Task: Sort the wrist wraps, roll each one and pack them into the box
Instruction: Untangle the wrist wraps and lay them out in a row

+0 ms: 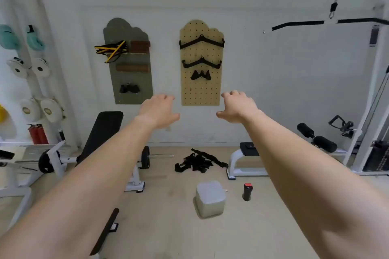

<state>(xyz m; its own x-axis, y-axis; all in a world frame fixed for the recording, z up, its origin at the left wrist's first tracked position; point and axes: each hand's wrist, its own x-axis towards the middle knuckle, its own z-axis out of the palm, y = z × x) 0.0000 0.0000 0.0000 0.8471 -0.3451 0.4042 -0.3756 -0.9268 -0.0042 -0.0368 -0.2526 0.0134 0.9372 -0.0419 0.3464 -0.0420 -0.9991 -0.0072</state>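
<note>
Wrist wraps (pixel 197 163) are heaped in a black tangle on the floor (pixel 168 216), just beyond the pale box (pixel 210 198). The left grip (pixel 159 111) and right grip (pixel 237 107) are held wide, empty. Straps should be drawn out singly.

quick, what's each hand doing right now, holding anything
Left hand: open, fingers loosely curled, holding nothing.
Right hand: open, fingers loosely curled, holding nothing.
</note>
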